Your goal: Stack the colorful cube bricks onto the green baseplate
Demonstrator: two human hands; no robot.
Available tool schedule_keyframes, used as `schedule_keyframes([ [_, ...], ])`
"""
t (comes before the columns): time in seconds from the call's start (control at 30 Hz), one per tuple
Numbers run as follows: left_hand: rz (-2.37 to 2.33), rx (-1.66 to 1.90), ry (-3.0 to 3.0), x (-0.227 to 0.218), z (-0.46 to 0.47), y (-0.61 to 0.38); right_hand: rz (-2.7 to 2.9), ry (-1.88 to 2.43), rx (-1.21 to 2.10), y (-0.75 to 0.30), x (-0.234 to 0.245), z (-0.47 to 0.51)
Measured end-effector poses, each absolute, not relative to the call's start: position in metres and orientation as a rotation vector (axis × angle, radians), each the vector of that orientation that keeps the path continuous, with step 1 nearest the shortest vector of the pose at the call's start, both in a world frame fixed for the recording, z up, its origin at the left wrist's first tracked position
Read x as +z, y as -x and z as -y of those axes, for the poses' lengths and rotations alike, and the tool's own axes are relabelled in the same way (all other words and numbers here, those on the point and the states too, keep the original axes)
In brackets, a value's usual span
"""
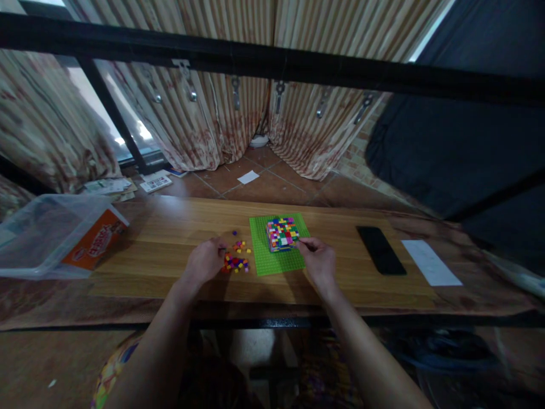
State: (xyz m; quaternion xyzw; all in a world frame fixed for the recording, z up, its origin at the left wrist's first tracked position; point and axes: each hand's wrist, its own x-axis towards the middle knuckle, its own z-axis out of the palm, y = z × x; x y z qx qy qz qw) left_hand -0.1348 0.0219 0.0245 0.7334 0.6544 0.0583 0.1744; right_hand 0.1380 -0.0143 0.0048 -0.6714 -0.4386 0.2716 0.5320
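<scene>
A multicoloured block of toy bricks (pixel 283 234) stands on a green baseplate (pixel 279 265). At the block's right side is my right hand (pixel 320 260), its thumb and fingertips closed by the block's edge. Whatever that pinch holds is too small to make out. My left hand (pixel 205 260) hovers low at the left edge of a pile of small loose bricks (pixel 236 263). Its fingers are curled together, and I cannot see what is between them. A few yellow and orange bricks (pixel 241 246) lie just beyond the pile, with one dark blue brick (pixel 234 233) apart from them.
A clear plastic bin (pixel 55 210) with an orange label stands at the wooden board's (pixel 162 227) left end. To the right lie a black phone (pixel 381 250) and a white sheet of paper (pixel 431 262). A dark metal bar (pixel 272 54) crosses the view above the board.
</scene>
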Motion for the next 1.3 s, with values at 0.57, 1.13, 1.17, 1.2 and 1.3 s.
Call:
schedule_keyframes([
  [0.57, -1.867, 0.164, -2.1, 0.032, -0.019, 0.135, 1.119, 1.603, 0.661, -0.142, -0.007, 0.011],
  [1.13, -1.84, 0.254, -2.074, 0.03, -0.019, 0.137, 0.998, 1.626, 0.826, -0.142, 0.012, 0.004],
  [1.17, -1.834, 0.257, -2.077, 0.03, -0.019, 0.137, 1.032, 1.632, 0.806, -0.142, 0.012, 0.004],
  [1.2, -1.83, 0.257, -2.084, 0.03, -0.019, 0.137, 1.06, 1.639, 0.79, -0.143, 0.011, 0.005],
  [1.3, -1.839, 0.233, -2.102, 0.031, -0.019, 0.137, 1.098, 1.676, 0.767, -0.144, 0.011, 0.006],
])
